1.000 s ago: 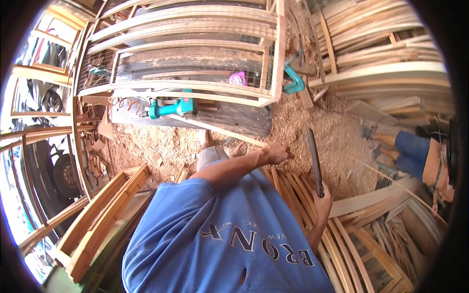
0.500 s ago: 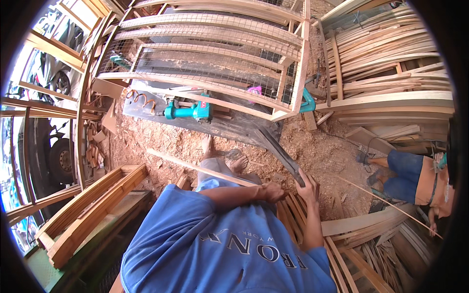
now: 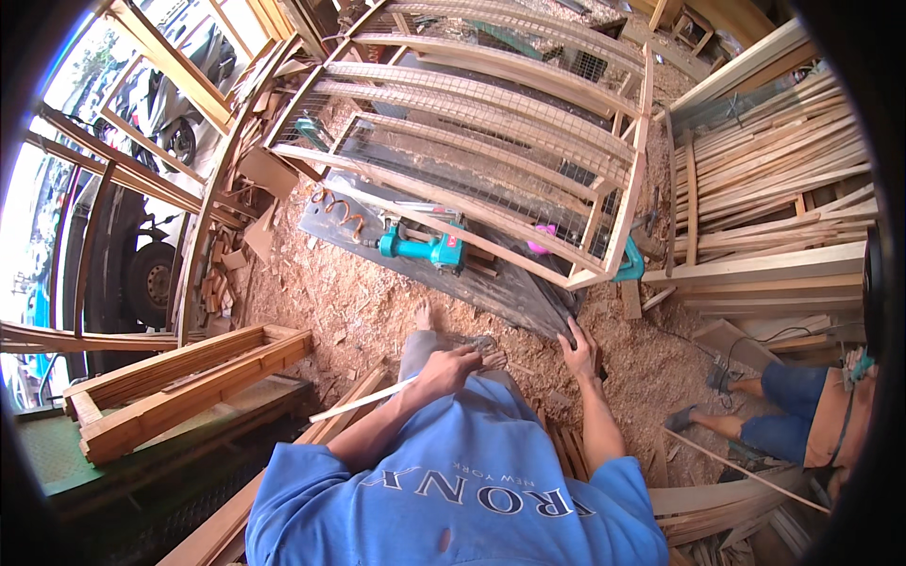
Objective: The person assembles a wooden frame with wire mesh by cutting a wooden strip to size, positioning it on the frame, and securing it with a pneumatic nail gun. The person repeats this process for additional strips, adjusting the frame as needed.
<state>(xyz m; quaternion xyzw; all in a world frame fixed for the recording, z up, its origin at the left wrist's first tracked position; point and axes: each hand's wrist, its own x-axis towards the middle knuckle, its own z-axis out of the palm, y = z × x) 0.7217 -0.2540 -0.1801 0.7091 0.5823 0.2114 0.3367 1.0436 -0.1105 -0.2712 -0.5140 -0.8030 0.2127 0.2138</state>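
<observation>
My left hand [image 3: 449,369] is closed around a thin pale wooden strip [image 3: 363,401], held low in front of my body with one end pointing left. My right hand [image 3: 579,352] is stretched toward the right end of the low bench [image 3: 377,260]. Its fingers are extended and apart, at the near end of a long dark bar [image 3: 557,307] that rests along the bench's edge. On the bench lies a teal pneumatic nail gun [image 3: 422,248] with a coiled orange hose [image 3: 337,209]. A wooden frame with wire mesh [image 3: 472,189] stands over the bench.
A teal clamp [image 3: 630,260] grips the frame's right corner. Stacked wooden strips [image 3: 774,179] fill the right side. A person [image 3: 793,406] stands at right beside a long thin stick. Wooden frames [image 3: 189,387] lie at left. Wood shavings [image 3: 283,283] cover the floor.
My view has turned. The left hand has moved left and forward with the strip, while the right hand has brought the dark bar onto the bench and spread its fingers.
</observation>
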